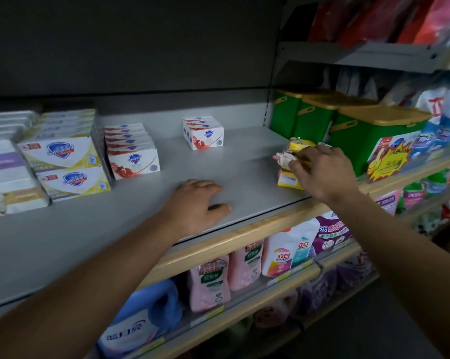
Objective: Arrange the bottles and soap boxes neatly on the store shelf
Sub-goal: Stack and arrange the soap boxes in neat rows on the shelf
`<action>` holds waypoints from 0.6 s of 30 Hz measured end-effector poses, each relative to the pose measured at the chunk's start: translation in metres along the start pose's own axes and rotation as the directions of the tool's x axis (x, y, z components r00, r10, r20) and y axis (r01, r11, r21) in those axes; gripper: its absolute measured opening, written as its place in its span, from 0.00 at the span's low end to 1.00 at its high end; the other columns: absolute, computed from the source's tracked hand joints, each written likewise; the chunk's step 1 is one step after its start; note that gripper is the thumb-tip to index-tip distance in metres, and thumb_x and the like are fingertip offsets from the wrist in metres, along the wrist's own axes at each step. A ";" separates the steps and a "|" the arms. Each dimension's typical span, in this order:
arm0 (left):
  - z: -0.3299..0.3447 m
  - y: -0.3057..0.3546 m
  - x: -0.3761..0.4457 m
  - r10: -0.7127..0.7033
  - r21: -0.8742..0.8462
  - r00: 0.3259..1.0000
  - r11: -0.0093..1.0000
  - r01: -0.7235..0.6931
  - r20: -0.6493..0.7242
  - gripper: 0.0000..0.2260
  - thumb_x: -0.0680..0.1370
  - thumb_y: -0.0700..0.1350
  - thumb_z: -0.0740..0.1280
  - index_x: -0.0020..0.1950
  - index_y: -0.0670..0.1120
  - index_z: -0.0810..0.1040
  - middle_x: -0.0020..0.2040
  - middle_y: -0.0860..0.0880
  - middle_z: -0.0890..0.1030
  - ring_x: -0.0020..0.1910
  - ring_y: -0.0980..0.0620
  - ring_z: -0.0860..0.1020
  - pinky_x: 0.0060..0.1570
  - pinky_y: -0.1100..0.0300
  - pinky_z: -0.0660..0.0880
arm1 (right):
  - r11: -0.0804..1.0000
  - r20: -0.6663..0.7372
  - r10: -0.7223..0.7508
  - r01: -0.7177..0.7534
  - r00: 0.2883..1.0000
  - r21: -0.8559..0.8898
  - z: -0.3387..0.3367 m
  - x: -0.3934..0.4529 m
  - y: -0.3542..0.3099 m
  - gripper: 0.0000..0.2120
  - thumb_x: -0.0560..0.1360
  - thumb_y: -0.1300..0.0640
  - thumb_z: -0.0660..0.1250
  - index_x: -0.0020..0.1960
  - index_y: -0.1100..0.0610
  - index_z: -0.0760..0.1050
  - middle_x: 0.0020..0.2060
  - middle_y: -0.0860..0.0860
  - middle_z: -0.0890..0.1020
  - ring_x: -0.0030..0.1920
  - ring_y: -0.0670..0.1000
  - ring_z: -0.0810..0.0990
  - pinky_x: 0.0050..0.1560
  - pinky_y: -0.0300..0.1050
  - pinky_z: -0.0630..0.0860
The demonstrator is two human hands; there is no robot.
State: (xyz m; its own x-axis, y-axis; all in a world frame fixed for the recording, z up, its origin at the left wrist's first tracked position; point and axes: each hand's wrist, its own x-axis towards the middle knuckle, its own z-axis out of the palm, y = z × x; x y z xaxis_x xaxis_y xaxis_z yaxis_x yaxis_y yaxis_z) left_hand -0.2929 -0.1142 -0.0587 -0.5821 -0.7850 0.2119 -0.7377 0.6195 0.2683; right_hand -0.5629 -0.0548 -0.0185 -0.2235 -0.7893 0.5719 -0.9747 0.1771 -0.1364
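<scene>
Right hand (322, 172) at the right end of the shelf (141, 229), grip closed by fingertips on the top of a yellow soap pack (296, 147) standing on a second yellow pack (287, 181), just beside the green tubs (348, 130). Left hand (198, 203) flat on bare shelf, fingers relaxed, holding nothing. Red-and-white soap boxes (133, 159) in a row at left, beside the yellow-and-white boxes (63, 167); one small red-and-white group (204, 134) isolated mid-shelf toward the back. Bottles (283, 252) on the shelf below.

Probable faults:
- Slippage of the upper pack: pinch on crumpled wrapping only, not on the body.
- Toppling of the lower pack over the shelf edge: position close to the front lip.
- Misaligned rows: isolated group still apart from its matching row.
</scene>
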 end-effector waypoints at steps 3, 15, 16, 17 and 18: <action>-0.011 -0.002 0.000 -0.040 -0.104 0.999 0.994 0.038 -0.010 0.33 0.69 0.65 0.59 0.68 0.48 0.75 0.68 0.49 0.75 0.68 0.49 0.71 0.69 0.59 0.64 | 0.997 -0.030 -0.075 0.076 0.997 0.029 0.001 0.013 -0.020 0.17 0.76 0.47 0.67 0.58 0.58 0.80 0.52 0.60 0.81 0.52 0.64 0.76 0.55 0.53 0.71; -0.029 -0.072 -0.023 -0.185 0.062 0.980 0.980 0.190 -0.076 0.26 0.77 0.59 0.65 0.70 0.46 0.73 0.70 0.46 0.74 0.70 0.48 0.70 0.70 0.60 0.62 | 0.941 0.183 -0.202 0.139 0.962 0.308 0.113 0.113 -0.137 0.30 0.75 0.46 0.67 0.74 0.53 0.66 0.72 0.54 0.66 0.67 0.60 0.69 0.67 0.52 0.70; -0.027 -0.073 -0.023 -0.178 0.061 0.980 0.981 0.184 -0.087 0.27 0.77 0.60 0.64 0.70 0.46 0.73 0.69 0.47 0.74 0.70 0.48 0.70 0.70 0.60 0.62 | 0.942 0.185 -0.195 0.132 0.963 0.309 0.123 0.121 -0.141 0.31 0.75 0.45 0.67 0.75 0.53 0.65 0.73 0.55 0.64 0.68 0.61 0.68 0.69 0.52 0.69; -0.026 -0.073 -0.023 -0.171 0.058 0.980 0.982 0.177 -0.098 0.27 0.77 0.62 0.63 0.70 0.47 0.74 0.69 0.47 0.75 0.69 0.48 0.71 0.70 0.60 0.63 | 0.943 0.191 -0.188 0.123 0.964 0.309 0.133 0.130 -0.144 0.32 0.75 0.45 0.68 0.76 0.52 0.63 0.75 0.55 0.62 0.70 0.61 0.66 0.70 0.53 0.67; -0.026 -0.073 -0.022 -0.166 0.054 0.980 0.984 0.173 -0.109 0.29 0.75 0.64 0.61 0.69 0.47 0.75 0.68 0.47 0.76 0.68 0.48 0.72 0.70 0.59 0.63 | 0.945 0.205 -0.178 0.109 0.963 0.308 0.142 0.138 -0.146 0.33 0.75 0.44 0.68 0.76 0.51 0.62 0.76 0.55 0.60 0.71 0.62 0.64 0.71 0.53 0.65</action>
State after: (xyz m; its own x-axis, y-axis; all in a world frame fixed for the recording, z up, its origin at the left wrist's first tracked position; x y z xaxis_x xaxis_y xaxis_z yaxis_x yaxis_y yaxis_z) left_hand -0.2174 -0.1416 -0.0588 -0.4109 -0.8722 0.2655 -0.8444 0.4738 0.2498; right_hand -0.4507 -0.2731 -0.0344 -0.0405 -0.9115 0.4092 -0.9436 -0.0998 -0.3156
